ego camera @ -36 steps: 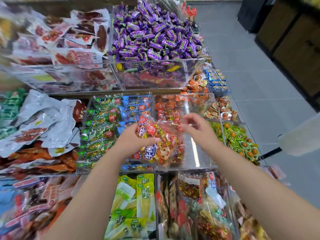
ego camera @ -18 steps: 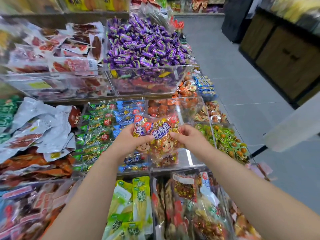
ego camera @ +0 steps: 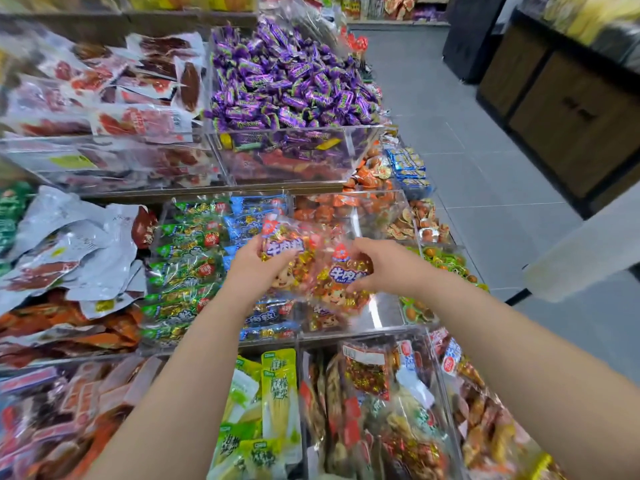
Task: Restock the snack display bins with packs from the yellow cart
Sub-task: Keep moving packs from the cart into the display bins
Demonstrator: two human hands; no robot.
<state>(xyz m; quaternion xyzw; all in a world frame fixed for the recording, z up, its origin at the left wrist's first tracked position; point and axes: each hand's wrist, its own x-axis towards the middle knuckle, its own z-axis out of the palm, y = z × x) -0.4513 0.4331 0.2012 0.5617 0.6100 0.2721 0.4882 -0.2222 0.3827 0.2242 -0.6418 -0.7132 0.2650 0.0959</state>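
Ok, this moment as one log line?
stage: stocking | left hand: grips first cartoon-face pack | right hand: grips second cartoon-face pack | location: over clear bin | released: not yet

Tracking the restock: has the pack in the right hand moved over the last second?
Yes. The right pack, held by the right hand, has slid rightward and slightly down off the left pack in the left hand, over the near-empty clear bin.

Left pack beside right pack, above the middle-tier bin, candy bin behind.
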